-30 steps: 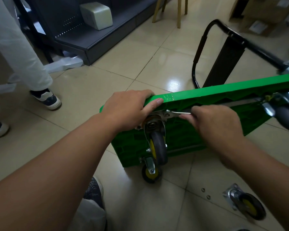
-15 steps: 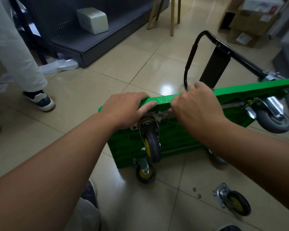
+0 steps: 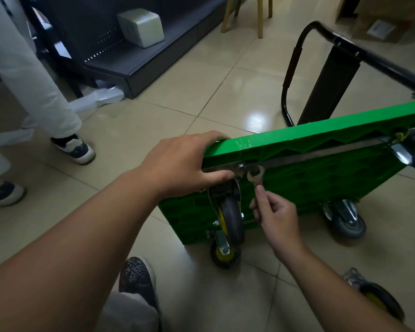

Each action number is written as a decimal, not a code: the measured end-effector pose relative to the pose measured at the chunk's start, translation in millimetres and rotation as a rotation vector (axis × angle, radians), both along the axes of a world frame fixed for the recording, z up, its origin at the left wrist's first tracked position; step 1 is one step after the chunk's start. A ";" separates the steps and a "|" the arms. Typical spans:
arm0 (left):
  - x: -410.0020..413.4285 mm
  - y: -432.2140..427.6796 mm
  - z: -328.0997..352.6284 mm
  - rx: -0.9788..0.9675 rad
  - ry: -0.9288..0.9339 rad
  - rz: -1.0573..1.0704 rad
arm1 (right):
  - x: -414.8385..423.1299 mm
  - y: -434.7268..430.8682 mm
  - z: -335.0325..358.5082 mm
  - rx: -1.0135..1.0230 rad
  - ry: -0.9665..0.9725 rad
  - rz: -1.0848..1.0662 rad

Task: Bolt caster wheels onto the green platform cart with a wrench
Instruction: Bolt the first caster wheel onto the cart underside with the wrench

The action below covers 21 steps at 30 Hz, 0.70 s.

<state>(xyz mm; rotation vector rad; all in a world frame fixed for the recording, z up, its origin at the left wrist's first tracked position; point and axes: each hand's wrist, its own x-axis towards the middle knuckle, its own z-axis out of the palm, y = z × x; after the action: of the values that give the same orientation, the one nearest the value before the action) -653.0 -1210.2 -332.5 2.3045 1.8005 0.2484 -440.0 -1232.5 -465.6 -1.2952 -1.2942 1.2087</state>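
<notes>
We see our left grip (image 3: 185, 164) curled over the top corner of the green platform cart (image 3: 321, 168), which stands on its edge on the floor (image 3: 153, 130) with its underside facing us. Just right of that grip's thumb, the wrench (image 3: 255, 176) sits with its head up at the mounting plate. Our right grip (image 3: 278, 216) pinches the wrench's lower end between thumb and fingers. The caster wheel (image 3: 230, 219) hangs directly left of the right grip. A loose caster (image 3: 374, 298) lies on the floor below and to its right.
</notes>
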 end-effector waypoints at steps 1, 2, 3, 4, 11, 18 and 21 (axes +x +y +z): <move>-0.2 0.4 -0.6 0.004 0.008 -0.004 | -5.6 0.1 -4.4 0.004 0.031 -0.002; -0.4 0.7 -1.5 0.012 0.012 -0.005 | -10.4 0.0 -6.9 0.012 0.059 -0.006; -0.6 1.0 -2.3 0.023 0.014 -0.005 | -14.4 0.3 -8.4 0.025 0.082 -0.008; -0.6 1.4 -3.2 0.036 0.017 -0.003 | -17.9 1.5 -8.9 0.044 0.093 -0.005; -0.1 0.6 -4.0 0.073 0.019 -0.014 | -32.2 16.2 -16.9 0.130 0.076 -0.010; 3.1 -1.6 1.2 0.003 -0.045 0.031 | -31.2 24.2 -24.3 0.109 0.042 0.043; 4.1 -2.9 2.4 0.002 -0.056 0.039 | -28.6 27.3 -25.8 0.122 -0.020 0.093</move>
<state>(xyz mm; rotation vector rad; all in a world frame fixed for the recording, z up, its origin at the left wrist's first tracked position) -648.9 -1213.1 -330.0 2.2420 1.8198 0.3177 -468.6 -1205.2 -491.4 -1.1734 -1.4332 1.1639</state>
